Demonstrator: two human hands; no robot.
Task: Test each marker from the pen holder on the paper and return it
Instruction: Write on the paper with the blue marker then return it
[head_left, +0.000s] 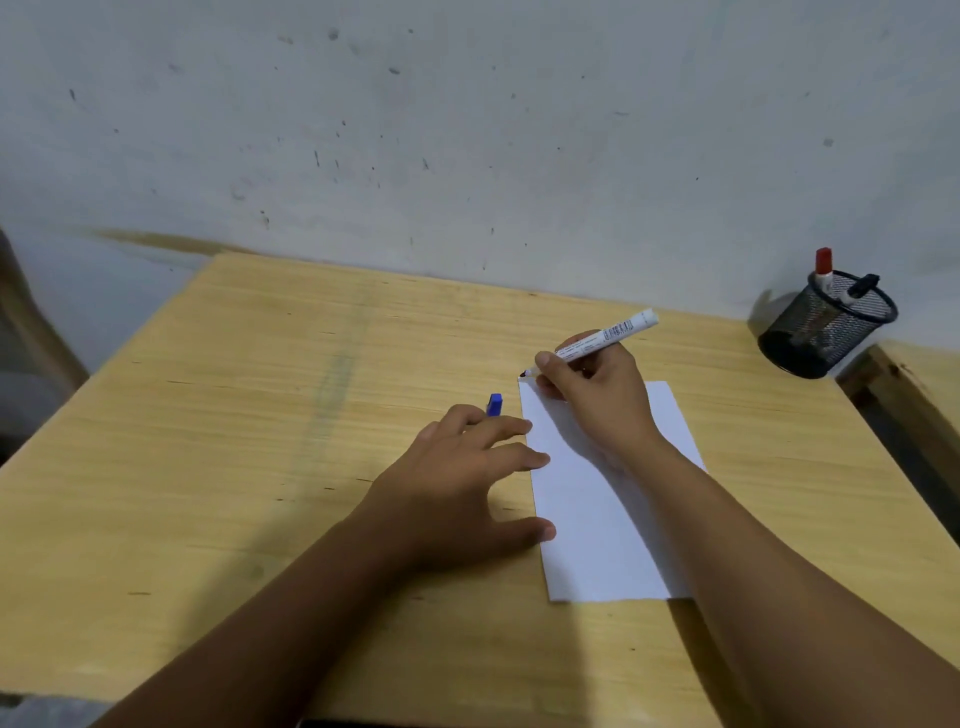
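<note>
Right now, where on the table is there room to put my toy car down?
The wooden table is bare left of the left hand, and between the paper and the pen holder. It is crowded where the right hand holds the marker.

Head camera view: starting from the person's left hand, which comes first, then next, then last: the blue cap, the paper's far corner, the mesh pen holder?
1. Blue cap: at the left hand's fingers.
2. Paper's far corner: just past the cap, by the marker tip.
3. Mesh pen holder: far right, against the wall.
</note>
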